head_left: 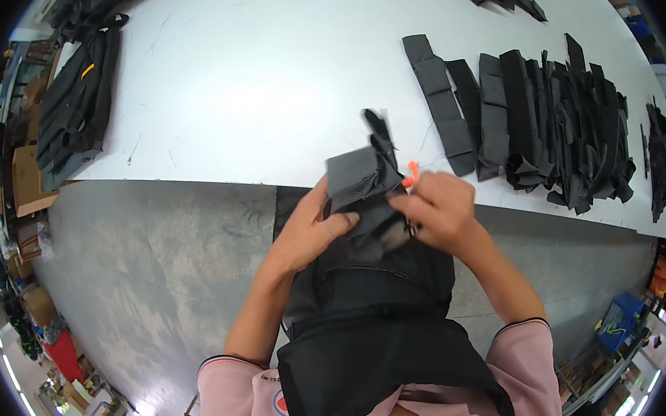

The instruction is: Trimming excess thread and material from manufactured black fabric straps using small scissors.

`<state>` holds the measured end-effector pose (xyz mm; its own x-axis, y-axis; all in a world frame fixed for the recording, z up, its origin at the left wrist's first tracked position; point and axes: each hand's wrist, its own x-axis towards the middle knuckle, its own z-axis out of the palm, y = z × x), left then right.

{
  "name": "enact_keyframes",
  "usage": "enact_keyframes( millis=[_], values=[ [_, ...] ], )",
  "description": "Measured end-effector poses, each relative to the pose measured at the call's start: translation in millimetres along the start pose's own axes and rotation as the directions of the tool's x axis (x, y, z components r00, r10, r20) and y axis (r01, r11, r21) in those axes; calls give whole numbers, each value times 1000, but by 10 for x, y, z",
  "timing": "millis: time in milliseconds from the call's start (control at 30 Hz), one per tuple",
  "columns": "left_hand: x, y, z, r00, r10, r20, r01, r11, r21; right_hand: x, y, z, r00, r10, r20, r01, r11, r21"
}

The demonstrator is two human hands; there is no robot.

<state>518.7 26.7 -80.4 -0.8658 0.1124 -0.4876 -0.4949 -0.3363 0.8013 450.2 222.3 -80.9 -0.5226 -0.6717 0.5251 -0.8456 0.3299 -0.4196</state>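
The bag [370,283] held by the left hand [307,229] and right hand [442,207] is black woven cloth, matt, with a faint sheen on its creased top panel. An orange tool [411,173] in the right hand looks like smooth plastic, though it is too small to be sure. The table [260,81] is white, smooth and slightly glossy. The strips [537,121] are matt black webbing. The floor [142,270] is dull grey, rough-looking concrete.
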Motion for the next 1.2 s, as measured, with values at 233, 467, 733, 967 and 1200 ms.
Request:
enact_keyframes(
  millis=[233,467,733,967,1200],
  values=[
    [22,-408,-74,960,52,-276,-98,983,-154,29,-370,3,710,673,207,-663,540,519],
    [75,-228,54,938,73,-340,-117,987,-111,-60,-441,10,861,492,132,-506,855,116],
    [55,-212,88,925,125,-359,-145,989,-30,128,-456,38,850,441,288,-468,884,26],
    [68,-251,42,922,132,-364,-123,991,48,177,-520,49,877,402,263,-394,915,-88],
    [59,-286,38,925,112,-362,-103,994,44,185,-493,103,896,342,284,-318,940,-126]
  ],
)
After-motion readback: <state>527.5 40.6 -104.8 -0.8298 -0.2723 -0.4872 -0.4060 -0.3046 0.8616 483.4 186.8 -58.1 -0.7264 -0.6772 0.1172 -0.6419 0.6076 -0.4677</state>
